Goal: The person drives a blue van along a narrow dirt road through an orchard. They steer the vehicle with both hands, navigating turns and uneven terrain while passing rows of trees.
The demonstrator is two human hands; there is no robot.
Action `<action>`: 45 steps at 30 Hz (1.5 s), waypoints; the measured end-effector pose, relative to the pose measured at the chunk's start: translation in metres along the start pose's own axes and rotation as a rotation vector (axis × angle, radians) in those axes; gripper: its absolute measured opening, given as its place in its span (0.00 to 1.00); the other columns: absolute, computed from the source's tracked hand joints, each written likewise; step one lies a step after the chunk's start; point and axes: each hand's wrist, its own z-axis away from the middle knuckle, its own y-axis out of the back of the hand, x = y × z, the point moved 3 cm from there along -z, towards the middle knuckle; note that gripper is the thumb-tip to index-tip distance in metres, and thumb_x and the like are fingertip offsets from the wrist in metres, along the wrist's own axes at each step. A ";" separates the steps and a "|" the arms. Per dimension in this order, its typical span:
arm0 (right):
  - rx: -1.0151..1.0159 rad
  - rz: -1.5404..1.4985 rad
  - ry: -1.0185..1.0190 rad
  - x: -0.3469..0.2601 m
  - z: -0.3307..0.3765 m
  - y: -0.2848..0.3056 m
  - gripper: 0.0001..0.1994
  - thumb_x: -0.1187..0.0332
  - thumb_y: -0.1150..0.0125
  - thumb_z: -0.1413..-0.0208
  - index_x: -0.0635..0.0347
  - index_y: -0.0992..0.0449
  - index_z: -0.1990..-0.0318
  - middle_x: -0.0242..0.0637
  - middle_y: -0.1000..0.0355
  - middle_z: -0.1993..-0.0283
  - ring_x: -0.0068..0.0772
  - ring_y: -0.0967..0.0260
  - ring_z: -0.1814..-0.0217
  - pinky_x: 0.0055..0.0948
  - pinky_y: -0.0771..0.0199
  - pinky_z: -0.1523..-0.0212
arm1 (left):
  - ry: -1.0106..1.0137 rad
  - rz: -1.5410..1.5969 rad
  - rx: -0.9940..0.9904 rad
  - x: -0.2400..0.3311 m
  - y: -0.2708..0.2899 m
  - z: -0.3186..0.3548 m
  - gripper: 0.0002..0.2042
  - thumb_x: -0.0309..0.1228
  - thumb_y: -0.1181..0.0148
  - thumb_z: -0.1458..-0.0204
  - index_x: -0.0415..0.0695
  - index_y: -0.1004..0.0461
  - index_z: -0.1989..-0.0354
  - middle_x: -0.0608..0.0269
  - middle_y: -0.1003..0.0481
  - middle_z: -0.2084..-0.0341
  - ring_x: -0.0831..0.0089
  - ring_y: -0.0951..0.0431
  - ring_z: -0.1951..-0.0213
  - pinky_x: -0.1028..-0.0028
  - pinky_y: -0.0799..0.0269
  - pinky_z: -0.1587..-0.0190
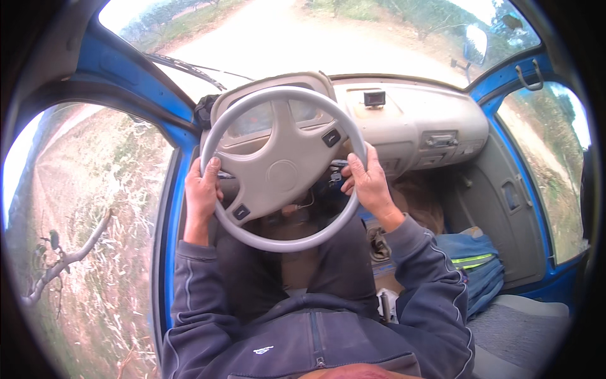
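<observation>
I sit in the driver's seat of a small blue vehicle. A pale grey steering wheel (pixel 282 167) is in front of me. My left hand (pixel 202 189) grips its rim on the left side. On the right side of the rim my right hand (pixel 367 183) is wrapped around it, thumb pointing inward. Both forearms are in dark blue sleeves. The instrument cluster is partly hidden behind the wheel.
A beige dashboard (pixel 410 120) carries a small black device (pixel 374 98). A blue bag with a yellow reflective stripe (pixel 476 268) lies on the passenger side. A dirt road (pixel 315 31) shows through the windscreen. Dry grass and a bare branch (pixel 63 259) lie outside the left window.
</observation>
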 end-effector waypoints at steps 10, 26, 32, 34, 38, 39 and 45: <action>0.271 0.204 0.096 -0.004 -0.044 0.006 0.23 0.50 0.41 0.21 0.58 0.25 0.33 0.27 0.32 0.72 0.15 0.39 0.83 0.21 0.38 0.83 | 0.070 0.257 0.059 -0.042 -0.041 0.002 0.16 0.44 0.35 0.27 0.41 0.22 0.53 0.73 0.32 0.82 0.84 0.32 0.85 0.78 0.36 0.82; -0.112 0.394 0.110 -0.059 -0.131 -0.060 0.22 0.54 0.34 0.24 0.61 0.20 0.35 0.22 0.31 0.72 0.13 0.38 0.77 0.23 0.38 0.77 | 0.172 0.196 0.247 -0.065 -0.012 0.010 0.17 0.43 0.40 0.26 0.40 0.22 0.45 0.69 0.24 0.67 0.81 0.24 0.67 0.77 0.27 0.71; -0.081 0.442 0.133 -0.048 -0.148 -0.066 0.26 0.49 0.35 0.25 0.62 0.20 0.33 0.23 0.30 0.68 0.15 0.38 0.70 0.25 0.34 0.70 | 0.065 0.057 0.039 -0.069 0.002 -0.046 0.16 0.36 0.37 0.27 0.39 0.24 0.40 0.65 0.16 0.66 0.80 0.20 0.63 0.74 0.26 0.59; -0.069 0.466 0.139 -0.043 -0.151 -0.068 0.26 0.50 0.35 0.25 0.63 0.20 0.34 0.24 0.29 0.68 0.16 0.37 0.69 0.25 0.33 0.68 | 0.081 0.080 0.014 -0.078 0.005 -0.050 0.15 0.35 0.37 0.27 0.39 0.24 0.39 0.64 0.16 0.67 0.79 0.19 0.67 0.73 0.23 0.67; -0.036 0.486 0.089 -0.038 -0.153 -0.073 0.24 0.51 0.35 0.24 0.63 0.20 0.36 0.23 0.30 0.70 0.14 0.37 0.72 0.24 0.34 0.71 | 0.159 0.213 -0.008 -0.101 -0.008 -0.053 0.16 0.35 0.38 0.27 0.39 0.26 0.39 0.60 0.16 0.66 0.78 0.19 0.73 0.73 0.22 0.78; -0.026 0.521 0.140 -0.032 -0.157 -0.069 0.23 0.52 0.35 0.24 0.62 0.20 0.36 0.23 0.30 0.71 0.14 0.37 0.73 0.23 0.35 0.72 | 0.153 0.218 -0.013 -0.100 -0.010 -0.053 0.15 0.35 0.37 0.28 0.39 0.25 0.40 0.60 0.16 0.66 0.77 0.18 0.73 0.73 0.22 0.78; -0.019 0.465 0.170 -0.025 -0.149 -0.071 0.21 0.53 0.36 0.23 0.58 0.20 0.36 0.19 0.34 0.76 0.13 0.41 0.83 0.24 0.43 0.84 | 0.113 0.243 -0.003 -0.107 -0.006 -0.048 0.16 0.36 0.37 0.29 0.38 0.25 0.42 0.61 0.17 0.67 0.75 0.18 0.73 0.70 0.20 0.77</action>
